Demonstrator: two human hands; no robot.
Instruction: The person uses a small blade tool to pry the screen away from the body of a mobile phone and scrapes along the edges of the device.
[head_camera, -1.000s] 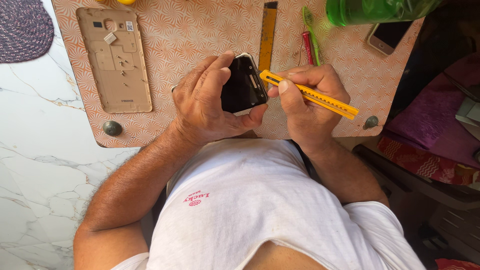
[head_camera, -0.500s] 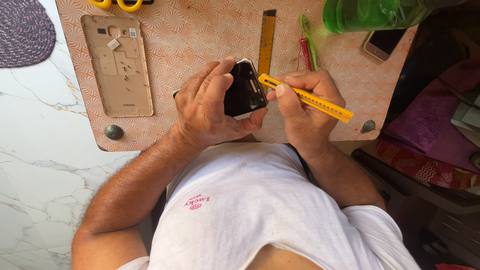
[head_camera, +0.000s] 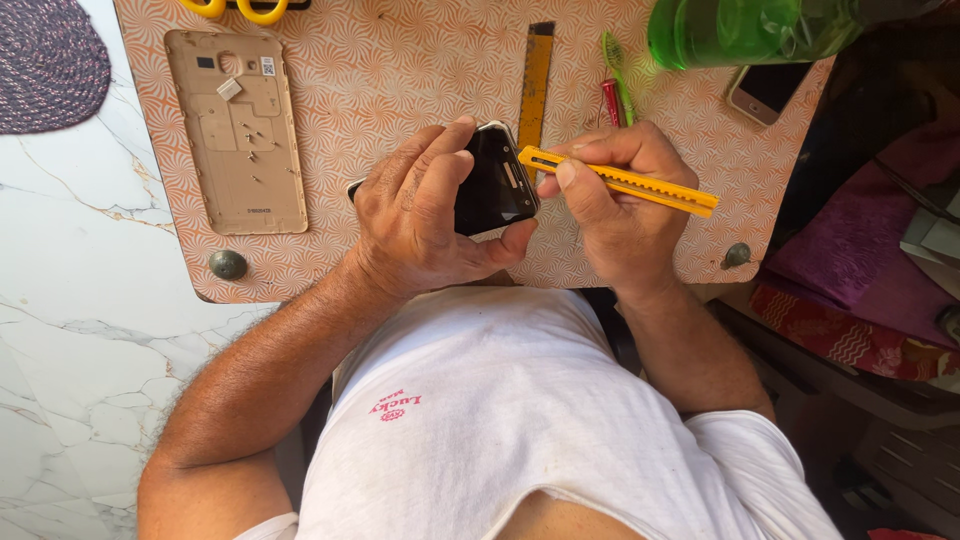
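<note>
Black glass faces up on the smartphone (head_camera: 492, 182), held at centre frame just above the patterned table (head_camera: 400, 90). The left hand (head_camera: 425, 215) wraps it, fingers clamped over the screen and thumb under the lower edge, seemingly to steady it. The right hand (head_camera: 615, 205) has its fingers closed on a yellow utility knife (head_camera: 620, 182), its tip at the phone's right edge, perhaps at the seam, though the contact is too small to confirm. A gold back cover (head_camera: 238, 135) lies at upper left, inner side up. A metal ruler (head_camera: 535, 85) lies at top centre.
</note>
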